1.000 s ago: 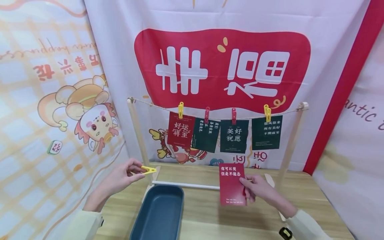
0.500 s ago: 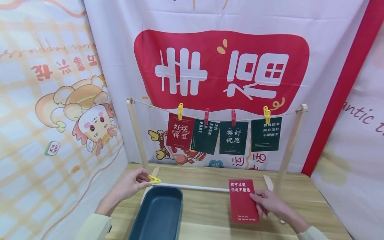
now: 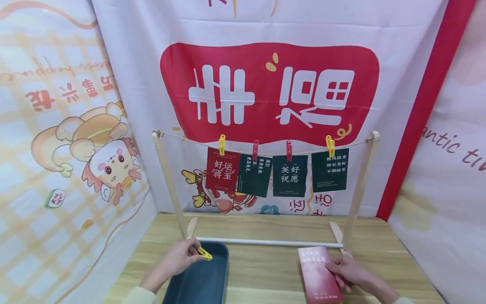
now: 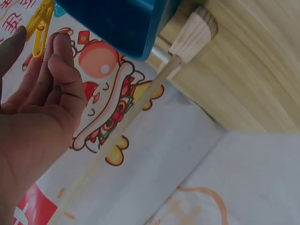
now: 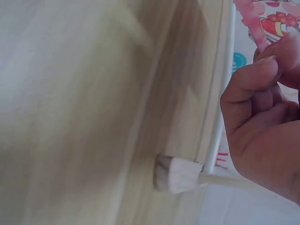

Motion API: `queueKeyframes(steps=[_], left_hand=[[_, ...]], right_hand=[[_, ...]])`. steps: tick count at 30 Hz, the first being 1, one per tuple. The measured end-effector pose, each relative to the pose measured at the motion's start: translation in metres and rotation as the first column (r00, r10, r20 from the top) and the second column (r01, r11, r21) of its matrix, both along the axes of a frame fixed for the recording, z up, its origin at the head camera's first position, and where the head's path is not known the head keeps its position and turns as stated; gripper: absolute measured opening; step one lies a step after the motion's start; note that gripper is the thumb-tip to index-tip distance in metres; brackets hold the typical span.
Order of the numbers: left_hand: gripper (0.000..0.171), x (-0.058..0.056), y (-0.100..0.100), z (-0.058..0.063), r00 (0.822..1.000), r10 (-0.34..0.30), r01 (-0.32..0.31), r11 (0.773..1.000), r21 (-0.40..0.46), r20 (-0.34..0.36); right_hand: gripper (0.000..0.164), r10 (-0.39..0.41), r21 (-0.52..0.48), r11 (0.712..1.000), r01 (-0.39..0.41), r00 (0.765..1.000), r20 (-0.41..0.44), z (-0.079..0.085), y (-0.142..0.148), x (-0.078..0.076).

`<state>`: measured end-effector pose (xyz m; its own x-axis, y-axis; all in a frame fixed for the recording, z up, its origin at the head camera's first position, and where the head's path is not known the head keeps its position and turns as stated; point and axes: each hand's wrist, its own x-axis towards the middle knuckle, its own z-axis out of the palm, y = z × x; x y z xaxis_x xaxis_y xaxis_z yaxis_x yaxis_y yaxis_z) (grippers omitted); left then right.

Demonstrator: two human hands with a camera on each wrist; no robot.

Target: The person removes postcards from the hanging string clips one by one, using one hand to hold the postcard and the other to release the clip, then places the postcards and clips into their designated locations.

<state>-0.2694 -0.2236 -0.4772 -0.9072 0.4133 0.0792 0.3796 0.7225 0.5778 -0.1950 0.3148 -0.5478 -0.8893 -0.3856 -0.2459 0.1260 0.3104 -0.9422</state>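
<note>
My left hand (image 3: 178,259) pinches a yellow clothespin (image 3: 205,253) over the far left part of a dark blue tray (image 3: 226,270). In the left wrist view the same yellow clothespin (image 4: 41,33) sits between thumb and fingers. My right hand (image 3: 355,272) grips a red card (image 3: 320,278) with white lettering by its right edge, in front of the rack's white bar. Only a pink-red corner of the card (image 5: 253,21) shows in the right wrist view, above the curled fingers.
A wooden rack (image 3: 168,185) carries a string with one red card (image 3: 221,173) and several green cards, such as the rightmost card (image 3: 330,173), clipped by yellow and red clothespins. Printed cloths (image 3: 265,25) hang behind and at both sides. The wooden table (image 3: 258,266) lies below.
Both hands have moved down. The left has brought the yellow clothespin right, over the tray; the right has carried the red card right and nearer, and the card has tilted. The view has shifted slightly.
</note>
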Motion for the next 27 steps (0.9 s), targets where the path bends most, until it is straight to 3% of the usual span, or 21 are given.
queueKeyframes(steps=[6,14,19,24,27], left_hand=[[0.021,0.002,0.006,-0.015,0.998,-0.016,0.014,1.0,-0.028,-0.06],[0.022,0.004,0.012,-0.027,0.997,-0.017,0.011,0.997,-0.075,-0.078],[0.025,0.006,0.012,-0.035,0.994,0.011,-0.027,0.989,-0.146,-0.105],[0.027,0.006,0.013,-0.039,0.991,0.029,-0.058,0.973,-0.222,-0.133],[0.027,0.006,0.013,-0.041,0.993,0.025,-0.053,0.968,-0.246,-0.114]], right_hand=[[0.041,-0.007,0.007,1.0,0.007,1.0,0.01,-0.015,0.006,0.004],[0.044,0.007,0.033,0.999,-0.008,1.0,0.012,-0.021,0.013,0.005],[0.035,-0.025,0.162,0.986,0.027,1.0,-0.018,-0.022,0.009,0.008],[0.027,-0.058,0.327,0.943,0.06,0.998,-0.014,-0.022,0.007,0.011],[0.028,-0.066,0.395,0.916,0.075,0.997,-0.036,-0.02,0.006,0.013]])
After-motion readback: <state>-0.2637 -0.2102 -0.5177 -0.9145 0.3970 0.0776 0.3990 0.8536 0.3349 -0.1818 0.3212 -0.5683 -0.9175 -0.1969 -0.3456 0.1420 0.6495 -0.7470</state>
